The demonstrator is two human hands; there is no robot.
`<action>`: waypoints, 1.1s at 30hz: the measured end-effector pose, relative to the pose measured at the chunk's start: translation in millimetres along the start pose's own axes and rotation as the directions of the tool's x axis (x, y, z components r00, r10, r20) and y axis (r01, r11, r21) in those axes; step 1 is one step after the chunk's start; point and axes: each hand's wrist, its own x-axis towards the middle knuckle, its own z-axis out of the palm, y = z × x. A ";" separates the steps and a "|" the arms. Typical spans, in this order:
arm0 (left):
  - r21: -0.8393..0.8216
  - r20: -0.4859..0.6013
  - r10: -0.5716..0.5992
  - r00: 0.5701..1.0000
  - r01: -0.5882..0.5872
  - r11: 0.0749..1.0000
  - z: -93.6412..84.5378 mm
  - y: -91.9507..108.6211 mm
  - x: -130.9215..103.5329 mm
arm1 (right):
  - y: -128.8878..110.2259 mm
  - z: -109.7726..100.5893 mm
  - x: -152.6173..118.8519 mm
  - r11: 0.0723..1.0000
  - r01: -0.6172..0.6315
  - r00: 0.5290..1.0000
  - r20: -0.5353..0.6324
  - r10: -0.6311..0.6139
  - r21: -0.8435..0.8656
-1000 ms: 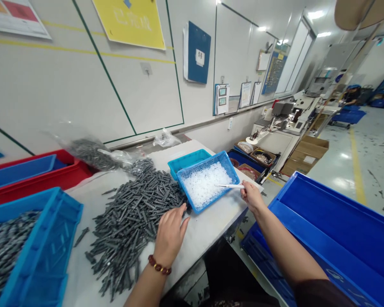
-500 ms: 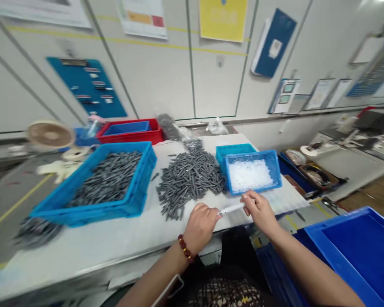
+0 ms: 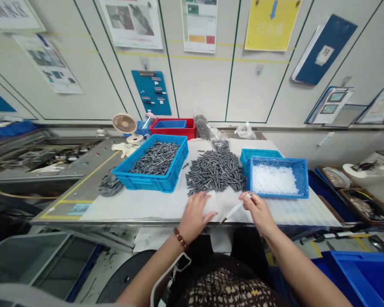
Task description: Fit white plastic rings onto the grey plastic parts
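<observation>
A white pen-like tool with a dark tip slants down to the left, held near its upper end by my right hand, whose fingers are closed on it. To its left, my left hand has thumb and fingers apart, with nothing seen between them, just in front of a heap of dark grey pieces. A blue box of small white parts stands beyond my right hand. Left of the heap, a larger blue crate holds more grey pieces.
A teal box stands behind the box of white parts. At the back are a red bin, plastic bags and a small fan. Grey pieces lie left of the crate. The table's front edge runs below my hands.
My left hand has come off the pen-like tool and its fingers have opened. The tool's tip now points lower. The head view has swung left, showing more of the wall and left side.
</observation>
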 end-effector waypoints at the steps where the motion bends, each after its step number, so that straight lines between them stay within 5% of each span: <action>1: 0.088 -0.003 -0.104 0.995 0.104 0.991 0.8 -10.6 5.4 | 0.5 -3.0 0.3 0.998 0.039 0.999 -0.013 -0.040 -0.044; 3: 0.220 0.072 -0.255 0.964 0.234 0.947 4.8 -30.0 17.8 | 1.3 -7.3 2.0 0.984 0.138 0.990 0.002 -0.138 -0.113; 6: 0.266 0.130 -0.284 0.950 0.243 0.933 15.2 -48.4 38.5 | 3.2 -5.7 8.5 0.962 0.226 0.972 0.096 -0.213 -0.153; 9: 0.269 0.131 -0.257 0.958 0.215 0.939 26.5 -53.4 58.9 | 8.8 3.7 19.4 0.957 0.211 0.970 0.162 -0.179 -0.201; 18: 0.204 0.149 -0.220 0.964 0.188 0.961 38.2 -57.2 113.2 | 32.1 15.4 43.6 0.947 0.078 0.995 0.076 -0.057 -0.313; 27: 0.057 0.166 -0.033 0.986 0.024 0.998 18.3 -79.0 114.1 | 26.3 23.5 79.0 0.917 0.219 0.955 0.266 -0.132 -0.334; 33: 0.045 0.053 -0.016 0.998 0.013 0.999 16.8 -78.0 119.9 | 49.0 58.7 117.8 0.877 0.252 0.965 0.178 -0.194 -0.409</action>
